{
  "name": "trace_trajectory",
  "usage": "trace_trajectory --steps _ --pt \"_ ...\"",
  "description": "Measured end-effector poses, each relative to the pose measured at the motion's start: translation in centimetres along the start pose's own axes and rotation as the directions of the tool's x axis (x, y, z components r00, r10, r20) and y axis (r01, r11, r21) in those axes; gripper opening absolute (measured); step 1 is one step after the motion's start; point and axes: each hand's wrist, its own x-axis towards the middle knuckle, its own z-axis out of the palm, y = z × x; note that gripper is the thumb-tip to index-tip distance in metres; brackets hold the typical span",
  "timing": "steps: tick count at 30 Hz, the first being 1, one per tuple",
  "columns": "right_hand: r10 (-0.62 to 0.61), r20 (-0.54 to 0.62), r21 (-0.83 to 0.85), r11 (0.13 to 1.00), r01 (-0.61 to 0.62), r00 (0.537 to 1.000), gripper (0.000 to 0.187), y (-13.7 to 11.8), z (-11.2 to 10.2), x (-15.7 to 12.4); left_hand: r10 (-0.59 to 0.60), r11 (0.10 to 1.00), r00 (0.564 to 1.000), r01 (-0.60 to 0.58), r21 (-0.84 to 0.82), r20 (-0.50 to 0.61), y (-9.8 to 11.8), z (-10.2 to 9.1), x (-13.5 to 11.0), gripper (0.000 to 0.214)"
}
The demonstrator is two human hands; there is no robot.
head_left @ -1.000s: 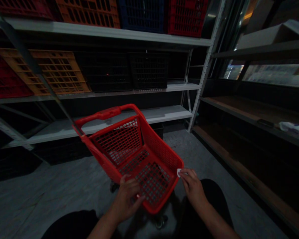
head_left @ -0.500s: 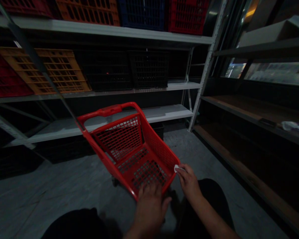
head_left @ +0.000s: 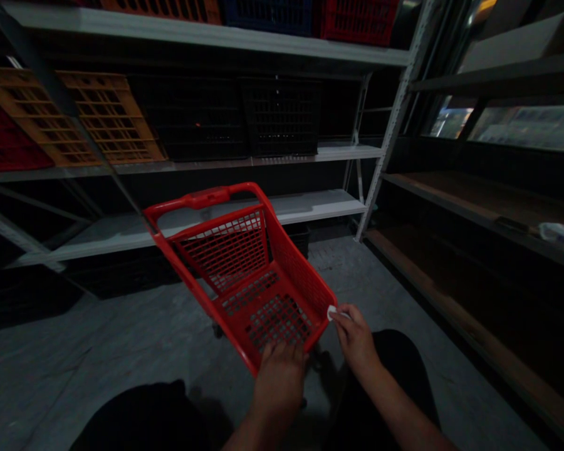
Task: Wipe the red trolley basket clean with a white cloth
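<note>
A small red plastic shopping cart point(head_left: 294, 275) with lattice sides stands before me, its handle on the far side. My left hand point(head_left: 282, 369) is closed over the cart's near rim, fingers hooked inward. At the near right corner, my right hand point(head_left: 355, 335) pinches a small white wipe point(head_left: 331, 312) against the rim. Whether it is cloth or paper I cannot tell. Inside the basket only the bare lattice floor shows.
A thin pole point(head_left: 98, 150) slants from upper left to the cart's handle. White metal shelving point(head_left: 329, 207) behind bears a yellow crate point(head_left: 89, 119) and black crates point(head_left: 282, 119). Brown shelves point(head_left: 451, 194) line the right side. My dark-clad knees point(head_left: 141, 413) flank the cart.
The view has tilted slightly downward, so everything sits higher. My left thumb, stretched outward before, has drawn in against the rim. The right hand keeps the wipe at the same corner.
</note>
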Motion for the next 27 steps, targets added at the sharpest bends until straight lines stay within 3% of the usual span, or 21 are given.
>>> trace_trajectory --steps 7,13,20,25,27 --pt "-0.048 0.183 0.125 0.992 0.026 0.982 0.028 -3.8 1.4 -2.4 0.040 0.999 0.999 -0.040 -0.003 0.006 -0.5 0.3 -0.4 0.029" --pt "-0.034 0.044 0.035 0.999 0.033 0.998 0.025 -1.9 1.0 -1.1 0.036 0.999 0.999 -0.036 -0.027 -0.011 -0.3 0.0 -0.5 0.028" --pt "-0.054 0.196 0.095 0.995 0.036 0.979 0.029 -4.2 1.1 -2.2 -0.009 0.994 0.996 0.000 -0.108 -0.083 -0.7 -0.1 -0.8 0.024" --pt "-0.025 0.089 0.018 1.000 0.024 0.996 0.028 -2.9 0.4 -1.3 -0.058 0.992 0.993 0.046 -0.122 -0.102 -0.8 -0.2 -0.8 0.017" --pt "-0.026 0.120 0.012 1.000 0.025 0.992 0.028 -3.5 0.4 -1.3 -0.061 0.992 0.992 0.048 -0.119 -0.109 -0.7 -0.2 -0.7 0.016"
